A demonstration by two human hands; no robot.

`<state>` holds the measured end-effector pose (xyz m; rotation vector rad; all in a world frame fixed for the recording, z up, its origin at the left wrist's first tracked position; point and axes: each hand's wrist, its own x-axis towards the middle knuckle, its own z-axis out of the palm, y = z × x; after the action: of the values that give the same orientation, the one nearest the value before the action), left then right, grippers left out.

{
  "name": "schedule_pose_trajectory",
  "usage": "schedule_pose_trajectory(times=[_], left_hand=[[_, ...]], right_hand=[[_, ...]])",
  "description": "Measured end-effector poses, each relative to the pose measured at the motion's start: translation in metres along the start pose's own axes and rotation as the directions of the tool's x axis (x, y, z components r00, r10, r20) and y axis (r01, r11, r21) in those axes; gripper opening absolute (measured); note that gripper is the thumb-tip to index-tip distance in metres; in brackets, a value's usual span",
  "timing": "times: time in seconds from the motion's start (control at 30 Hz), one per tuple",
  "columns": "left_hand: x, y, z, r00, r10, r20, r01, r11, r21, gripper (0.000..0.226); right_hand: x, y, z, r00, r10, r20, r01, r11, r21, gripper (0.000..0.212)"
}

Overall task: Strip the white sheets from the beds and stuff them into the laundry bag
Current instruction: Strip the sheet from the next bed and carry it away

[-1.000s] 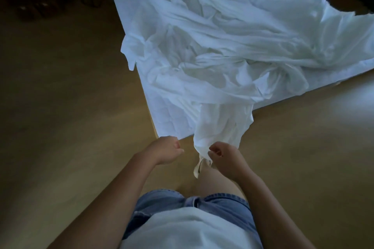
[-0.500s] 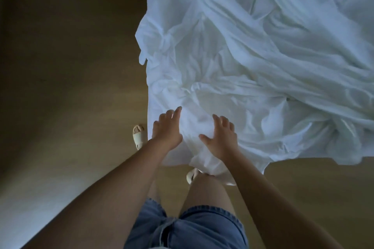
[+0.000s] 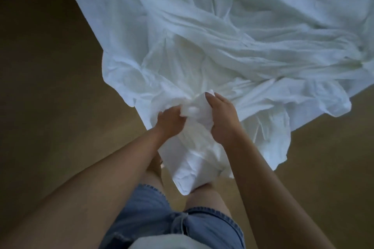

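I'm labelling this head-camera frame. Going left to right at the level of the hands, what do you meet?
Floor → left hand → white sheet, bunched and gripped by both hands → right hand → more of that sheet hanging loose → floor again.

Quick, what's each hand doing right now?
Left hand: closed, fingers gripping the white sheet.
Right hand: closed, gripping the same bunched sheet.
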<state>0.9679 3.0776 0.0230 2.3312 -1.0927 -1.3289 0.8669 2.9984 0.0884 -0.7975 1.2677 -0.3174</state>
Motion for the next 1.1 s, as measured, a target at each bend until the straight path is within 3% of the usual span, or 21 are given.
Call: schedule_pose_trajectory(times=[0.03, 0.1, 0.2, 0.27, 0.33, 0.4, 0.43, 0.47, 0.5, 0.53, 0.57, 0.63, 0.67, 0.77, 0.8, 0.87, 0.93, 1.0, 1.03, 1.07, 1.1], left_hand=[[0.0, 0.006, -0.019, 0.998, -0.042, -0.038, 0.034, 0.98, -0.198, 0.031], [-0.005, 0.024, -0.056, 0.989, -0.145, 0.005, 0.126, 0.844, -0.521, 0.025], [-0.021, 0.057, -0.099, 0.983, -0.093, 0.155, 0.172, 0.745, -0.645, 0.028], [-0.035, 0.081, -0.119, 0.958, 0.035, 0.284, 0.177, 0.706, -0.686, 0.026], [-0.048, 0.102, -0.138, 0.93, 0.142, 0.34, 0.17, 0.654, -0.737, 0.024], [-0.058, 0.119, -0.151, 0.927, 0.236, 0.29, 0.115, 0.559, -0.821, 0.016], [-0.063, 0.125, -0.153, 0.94, 0.274, 0.205, 0.013, 0.569, -0.822, 0.02], [-0.066, 0.126, -0.153, 0.946, 0.312, 0.091, -0.145, 0.655, -0.742, 0.04], [-0.066, 0.123, -0.148, 0.927, 0.372, -0.043, -0.337, 0.78, -0.528, 0.07], [-0.067, 0.121, -0.143, 0.873, 0.467, -0.137, -0.486, 0.857, -0.173, 0.098], [-0.067, 0.117, -0.138, 0.8, 0.586, -0.128, -0.562, 0.807, 0.179, 0.119], [-0.063, 0.107, -0.125, 0.688, 0.725, -0.01, -0.583, 0.561, 0.588, 0.136], [-0.056, 0.104, -0.117, 0.611, 0.791, -0.03, -0.586, 0.477, 0.654, 0.135], [-0.041, 0.123, -0.106, 0.249, 0.932, -0.264, -0.695, 0.362, 0.621, 0.105], [-0.038, 0.134, -0.109, 0.189, 0.941, -0.281, -0.731, 0.326, 0.6, 0.094], [-0.037, 0.155, -0.118, 0.26, 0.942, -0.211, -0.784, 0.334, 0.523, 0.073], [-0.038, 0.166, -0.123, 0.416, 0.895, -0.164, -0.77, 0.442, 0.46, 0.053], [-0.037, 0.175, -0.126, 0.622, 0.761, -0.184, -0.672, 0.639, 0.374, 0.036], [-0.037, 0.176, -0.129, 0.742, 0.651, -0.16, -0.588, 0.746, 0.311, 0.029], [-0.035, 0.176, -0.132, 0.828, 0.549, -0.11, -0.517, 0.825, 0.23, 0.024], [-0.036, 0.176, -0.136, 0.884, 0.466, -0.024, -0.459, 0.878, 0.14, 0.02]], right_hand=[[-0.002, -0.008, 0.005, 0.996, -0.058, -0.071, 0.054, 0.997, -0.048, 0.006], [-0.007, -0.014, 0.003, 0.97, -0.226, -0.085, 0.194, 0.938, -0.289, 0.048], [-0.023, -0.013, 0.0, 0.882, -0.389, 0.264, 0.463, 0.62, -0.633, 0.094], [-0.03, -0.009, 0.004, 0.865, -0.406, 0.295, 0.452, 0.375, -0.81, 0.102], [-0.032, -0.022, 0.01, 0.801, -0.557, 0.218, 0.435, 0.291, -0.852, 0.078], [-0.033, -0.044, 0.012, 0.763, -0.631, 0.141, 0.437, 0.343, -0.831, 0.04], [-0.032, -0.054, 0.01, 0.804, -0.587, 0.099, 0.392, 0.397, -0.83, 0.031], [-0.031, -0.064, 0.006, 0.853, -0.518, 0.054, 0.335, 0.465, -0.819, 0.028], [-0.032, -0.075, 0.001, 0.883, -0.469, 0.028, 0.316, 0.548, -0.775, 0.026], [-0.036, -0.086, -0.002, 0.901, -0.435, 0.017, 0.328, 0.654, -0.682, 0.023], [-0.042, -0.098, -0.004, 0.915, -0.403, 0.009, 0.343, 0.767, -0.543, 0.019], [-0.052, -0.121, -0.01, 0.953, -0.304, 0.007, 0.295, 0.919, -0.26, 0.016], [-0.057, -0.129, -0.011, 0.975, -0.218, 0.041, 0.222, 0.965, -0.143, 0.016], [-0.07, -0.143, -0.02, 0.973, 0.002, 0.231, -0.016, 0.998, 0.061, 0.026], [-0.07, -0.145, -0.026, 0.964, 0.019, 0.263, -0.045, 0.995, 0.094, 0.028], [-0.07, -0.147, -0.039, 0.975, 0.004, 0.224, -0.026, 0.995, 0.095, 0.028], [-0.074, -0.143, -0.045, 0.995, -0.094, 0.042, 0.095, 0.995, -0.023, 0.03], [-0.077, -0.129, -0.048, 0.906, -0.385, -0.176, 0.323, 0.898, -0.3, 0.049], [-0.081, -0.122, -0.049, 0.798, -0.582, -0.157, 0.432, 0.733, -0.525, 0.069], [-0.085, -0.115, -0.048, 0.714, -0.7, 0.003, 0.497, 0.504, -0.707, 0.09], [-0.087, -0.108, -0.046, 0.686, -0.7, 0.198, 0.518, 0.278, -0.809, 0.106]])
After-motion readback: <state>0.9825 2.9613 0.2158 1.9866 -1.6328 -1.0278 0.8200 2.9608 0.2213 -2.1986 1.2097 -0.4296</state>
